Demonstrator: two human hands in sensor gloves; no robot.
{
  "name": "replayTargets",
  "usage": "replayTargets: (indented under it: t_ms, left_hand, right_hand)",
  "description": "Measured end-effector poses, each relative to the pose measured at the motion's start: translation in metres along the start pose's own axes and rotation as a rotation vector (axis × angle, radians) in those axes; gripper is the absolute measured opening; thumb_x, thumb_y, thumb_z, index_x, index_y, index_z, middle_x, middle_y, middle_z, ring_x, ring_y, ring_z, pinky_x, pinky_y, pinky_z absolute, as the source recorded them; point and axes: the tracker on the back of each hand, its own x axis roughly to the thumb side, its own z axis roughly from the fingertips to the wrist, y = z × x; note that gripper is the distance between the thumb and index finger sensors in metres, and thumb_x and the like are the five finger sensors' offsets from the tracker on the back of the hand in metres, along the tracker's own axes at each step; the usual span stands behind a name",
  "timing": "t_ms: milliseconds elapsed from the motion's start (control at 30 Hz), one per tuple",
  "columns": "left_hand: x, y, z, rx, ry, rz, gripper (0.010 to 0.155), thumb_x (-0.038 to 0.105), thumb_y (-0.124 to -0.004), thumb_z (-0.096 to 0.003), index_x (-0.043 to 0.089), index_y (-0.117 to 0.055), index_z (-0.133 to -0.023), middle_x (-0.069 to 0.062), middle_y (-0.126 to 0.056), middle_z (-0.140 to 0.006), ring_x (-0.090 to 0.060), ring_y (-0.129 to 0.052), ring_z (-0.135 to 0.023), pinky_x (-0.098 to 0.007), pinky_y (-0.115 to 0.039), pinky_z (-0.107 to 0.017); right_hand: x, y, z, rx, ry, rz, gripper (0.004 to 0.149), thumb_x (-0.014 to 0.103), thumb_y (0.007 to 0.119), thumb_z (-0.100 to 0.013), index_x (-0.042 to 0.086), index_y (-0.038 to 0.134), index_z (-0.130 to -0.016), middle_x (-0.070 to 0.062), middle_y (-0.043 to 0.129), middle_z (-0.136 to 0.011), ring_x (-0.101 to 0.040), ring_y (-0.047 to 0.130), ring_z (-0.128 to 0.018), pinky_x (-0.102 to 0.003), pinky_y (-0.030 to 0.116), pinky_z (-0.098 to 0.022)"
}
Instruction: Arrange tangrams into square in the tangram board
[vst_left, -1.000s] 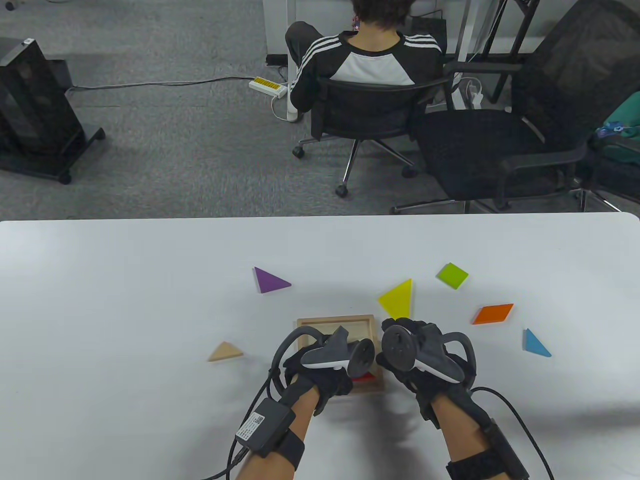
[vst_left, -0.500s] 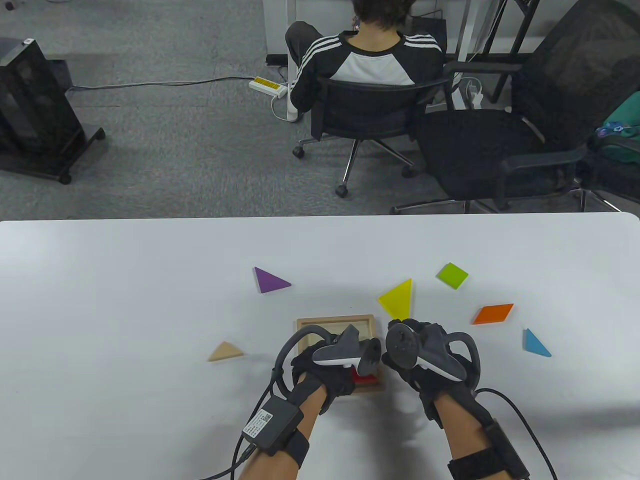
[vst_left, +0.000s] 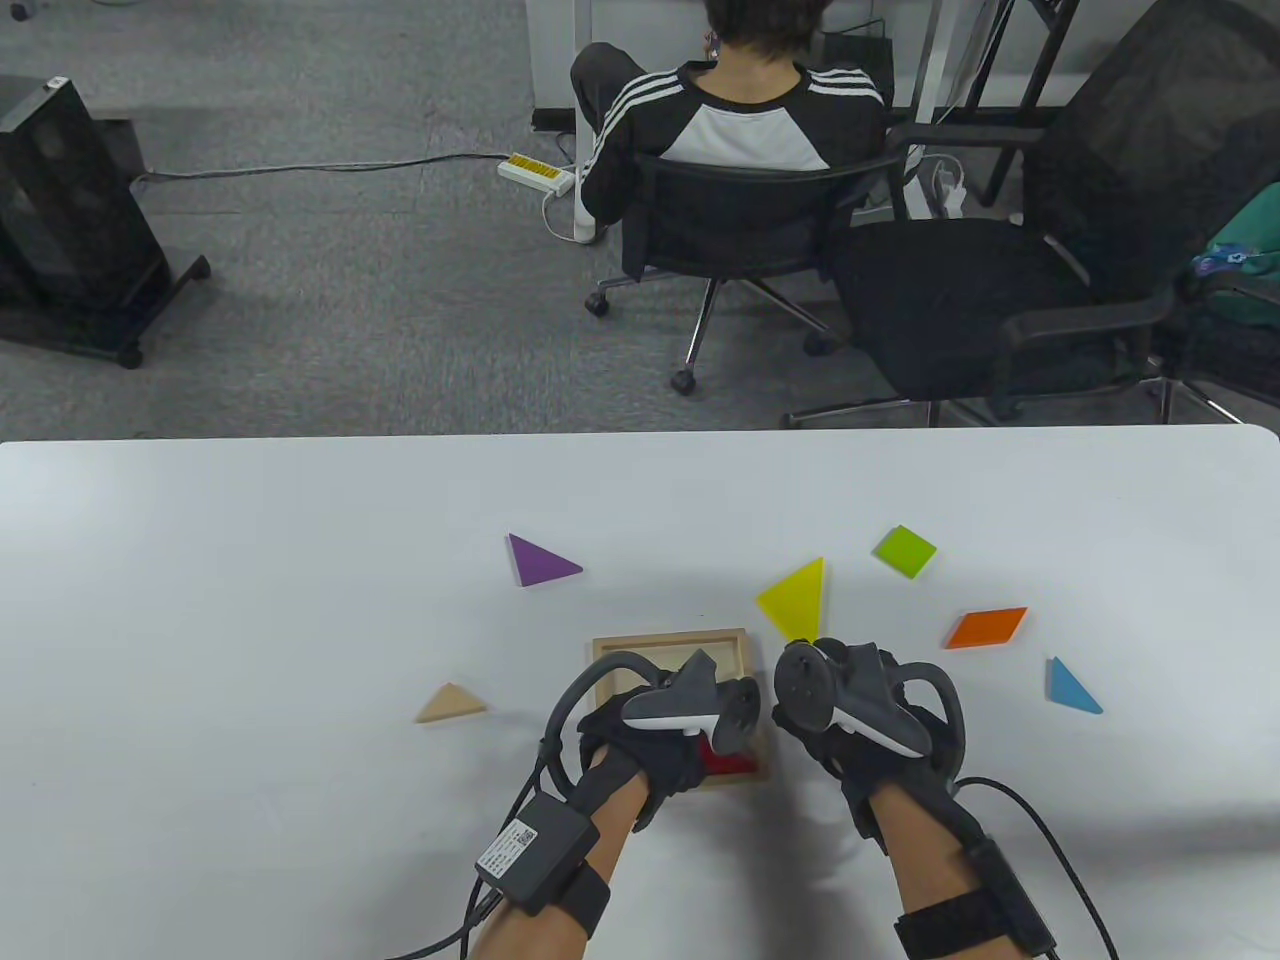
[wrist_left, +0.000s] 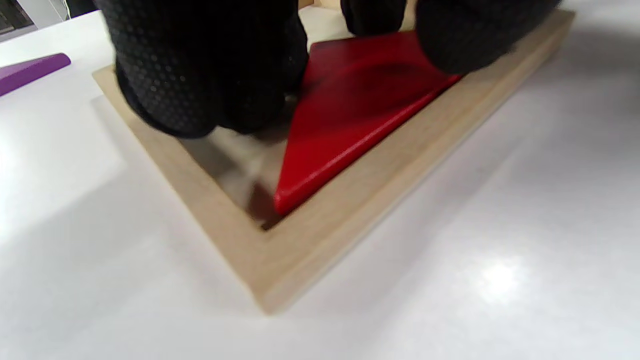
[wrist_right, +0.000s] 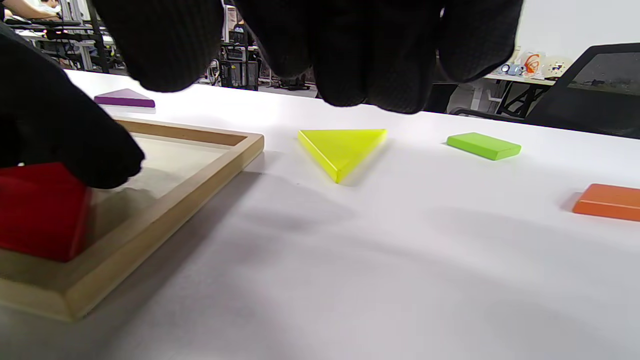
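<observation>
The wooden tangram board (vst_left: 668, 636) lies near the table's front edge. My left hand (vst_left: 640, 745) is over it and holds the red triangle (vst_left: 730, 763) in the board's near right part. In the left wrist view the gloved fingers (wrist_left: 200, 75) grip the red triangle (wrist_left: 350, 115) at its edges, with one corner down near the corner of the board (wrist_left: 350, 200). My right hand (vst_left: 850, 720) hovers just right of the board, fingers (wrist_right: 370, 50) loosely curled and holding nothing. The red triangle (wrist_right: 40, 210) rises above the board's rim (wrist_right: 165, 210).
Loose pieces lie around the board: a yellow triangle (vst_left: 795, 598), green square (vst_left: 905, 550), orange parallelogram (vst_left: 986, 627) and blue triangle (vst_left: 1072, 688) to the right, a purple triangle (vst_left: 538, 562) behind, a wood-coloured triangle (vst_left: 452, 703) at left. Someone sits on a chair beyond the table.
My left hand has shifted a little to the right over the board, and more of the red triangle shows. My right hand has drifted slightly to the right.
</observation>
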Motion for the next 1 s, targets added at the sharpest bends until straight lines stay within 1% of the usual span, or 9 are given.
replayTargets:
  t_ms: [167, 333, 433, 600, 767, 833, 1000]
  left_hand:
    - [-0.004, 0.001, 0.005, -0.003, -0.011, 0.036, 0.066, 0.044, -0.074, -0.0531, 0.028, -0.053, -0.113, -0.025, -0.078, -0.105, -0.045, -0.098, -0.077, -0.051, -0.092, -0.054]
    - [-0.013, 0.004, 0.01, 0.036, -0.022, 0.104, 0.063, 0.04, -0.074, -0.0535, 0.027, -0.057, -0.112, -0.024, -0.08, -0.104, -0.045, -0.099, -0.076, -0.051, -0.092, -0.054]
    - [-0.022, 0.008, 0.017, 0.083, -0.034, 0.16, 0.063, 0.041, -0.074, -0.0533, 0.025, -0.059, -0.112, -0.023, -0.079, -0.105, -0.045, -0.098, -0.077, -0.051, -0.092, -0.054]
    - [-0.036, 0.014, 0.029, 0.148, -0.035, 0.211, 0.064, 0.042, -0.075, -0.0527, 0.023, -0.059, -0.112, -0.022, -0.079, -0.106, -0.045, -0.098, -0.077, -0.051, -0.092, -0.053]
    - [-0.05, 0.016, 0.036, 0.173, -0.034, 0.28, 0.065, 0.043, -0.075, -0.0526, 0.022, -0.058, -0.112, -0.021, -0.079, -0.106, -0.046, -0.098, -0.078, -0.051, -0.092, -0.053]
    - [-0.055, 0.017, 0.039, 0.183, -0.034, 0.299, 0.066, 0.043, -0.075, -0.0525, 0.022, -0.058, -0.112, -0.022, -0.079, -0.106, -0.046, -0.098, -0.078, -0.051, -0.092, -0.052]
    - [-0.062, 0.016, 0.042, 0.195, -0.033, 0.336, 0.067, 0.044, -0.076, -0.0524, 0.021, -0.058, -0.113, -0.023, -0.079, -0.106, -0.046, -0.098, -0.078, -0.05, -0.092, -0.052]
  right_hand:
    - [-0.003, -0.002, -0.005, -0.011, 0.04, 0.013, 0.07, 0.043, 0.079, -0.046, 0.017, 0.06, -0.108, -0.017, 0.07, -0.109, -0.048, 0.077, -0.094, -0.066, 0.061, -0.074]
    - [-0.006, -0.007, -0.016, 0.012, 0.086, -0.011, 0.072, 0.043, 0.078, -0.048, 0.024, 0.051, -0.112, -0.018, 0.067, -0.112, -0.049, 0.076, -0.094, -0.066, 0.061, -0.074]
    - [-0.008, -0.007, -0.029, 0.018, 0.113, -0.027, 0.073, 0.043, 0.078, -0.048, 0.025, 0.049, -0.112, -0.019, 0.065, -0.112, -0.049, 0.076, -0.094, -0.067, 0.061, -0.073]
    - [-0.011, -0.01, -0.049, 0.036, 0.136, 0.007, 0.075, 0.044, 0.077, -0.048, 0.028, 0.043, -0.113, -0.019, 0.061, -0.114, -0.049, 0.074, -0.095, -0.067, 0.062, -0.073]
    - [-0.008, -0.009, -0.072, 0.084, 0.165, 0.006, 0.077, 0.044, 0.078, -0.048, 0.03, 0.04, -0.113, -0.02, 0.058, -0.115, -0.05, 0.073, -0.096, -0.067, 0.062, -0.073]
    - [-0.004, -0.008, -0.082, 0.104, 0.177, 0.036, 0.077, 0.044, 0.078, -0.047, 0.03, 0.039, -0.113, -0.02, 0.058, -0.115, -0.05, 0.074, -0.096, -0.067, 0.063, -0.072]
    - [0.003, 0.001, -0.106, 0.187, 0.22, 0.061, 0.079, 0.045, 0.078, -0.047, 0.03, 0.038, -0.113, -0.021, 0.058, -0.115, -0.05, 0.074, -0.095, -0.066, 0.063, -0.072]
